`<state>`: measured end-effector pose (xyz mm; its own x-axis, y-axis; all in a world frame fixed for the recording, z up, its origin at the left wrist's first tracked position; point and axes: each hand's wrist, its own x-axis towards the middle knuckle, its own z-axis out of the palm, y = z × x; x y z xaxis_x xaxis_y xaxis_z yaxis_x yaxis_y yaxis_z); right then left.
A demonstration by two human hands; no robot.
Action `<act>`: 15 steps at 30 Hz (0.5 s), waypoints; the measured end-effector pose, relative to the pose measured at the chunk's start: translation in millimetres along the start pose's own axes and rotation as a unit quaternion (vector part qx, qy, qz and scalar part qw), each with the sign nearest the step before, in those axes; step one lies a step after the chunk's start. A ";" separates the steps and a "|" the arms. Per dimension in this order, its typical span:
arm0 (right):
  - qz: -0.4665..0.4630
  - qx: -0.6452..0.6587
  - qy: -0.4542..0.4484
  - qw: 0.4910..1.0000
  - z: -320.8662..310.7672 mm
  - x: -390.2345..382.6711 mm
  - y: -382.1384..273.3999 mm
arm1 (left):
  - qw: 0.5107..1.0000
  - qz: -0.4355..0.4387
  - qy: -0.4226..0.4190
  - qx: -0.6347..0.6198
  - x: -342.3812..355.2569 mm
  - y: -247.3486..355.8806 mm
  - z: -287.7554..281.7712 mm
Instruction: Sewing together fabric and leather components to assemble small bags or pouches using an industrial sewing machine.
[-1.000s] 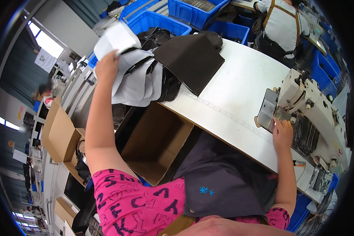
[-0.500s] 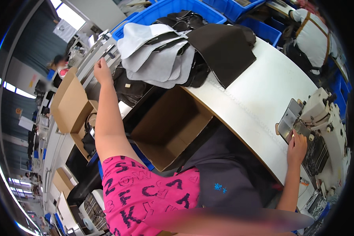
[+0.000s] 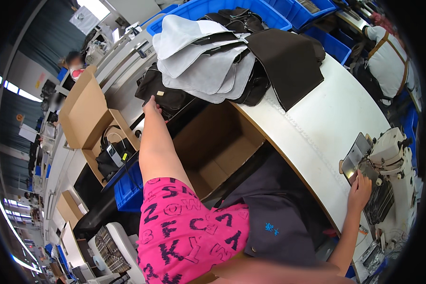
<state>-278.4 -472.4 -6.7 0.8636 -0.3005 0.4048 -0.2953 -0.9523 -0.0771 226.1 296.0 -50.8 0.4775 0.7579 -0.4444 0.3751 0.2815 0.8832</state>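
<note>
My left hand (image 3: 153,107) reaches to the black fabric bag (image 3: 149,86) with a small pale tag, fingers closed at its lower edge. Beside it, pale grey fabric pieces (image 3: 199,64) lie stacked over dark material, with a large dark brown piece (image 3: 286,66) to their right. My right hand (image 3: 358,191) is at the lower edge of a shiny metal plate (image 3: 354,156) on the white sewing machine (image 3: 386,146), fingertips touching it, fingers slightly bent and apart.
The white worktable (image 3: 312,128) curves across the right. A deep cardboard box (image 3: 227,139) sits below its edge; an open carton (image 3: 80,116) with a black bag and cables is at left. Blue bins (image 3: 329,45) stand behind. A co-worker (image 3: 386,66) sits at upper right.
My left hand has let go of the pale pieces, which now lie on the pile, and moved to the black bag. The view has shifted; my right hand stays at the machine.
</note>
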 end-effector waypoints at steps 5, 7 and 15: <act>0.008 -0.010 -0.009 1.000 -1.5 -0.3 -0.5 | 0.966 0.245 0.020 0.084 -16.6 27.1 -2.2; 0.004 0.005 0.003 1.000 -1.4 0.0 -0.3 | 0.915 0.367 0.043 0.163 -38.9 50.8 -9.0; 0.005 0.000 0.004 1.000 -5.8 1.1 -7.2 | 0.800 0.577 0.151 -0.067 -198.0 160.1 -16.7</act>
<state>-277.7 -465.5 -0.4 0.8574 -0.3102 0.4106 -0.3043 -0.9491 -0.0816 178.4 200.9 181.1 0.2231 0.6607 0.7167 -0.2748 -0.6628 0.6966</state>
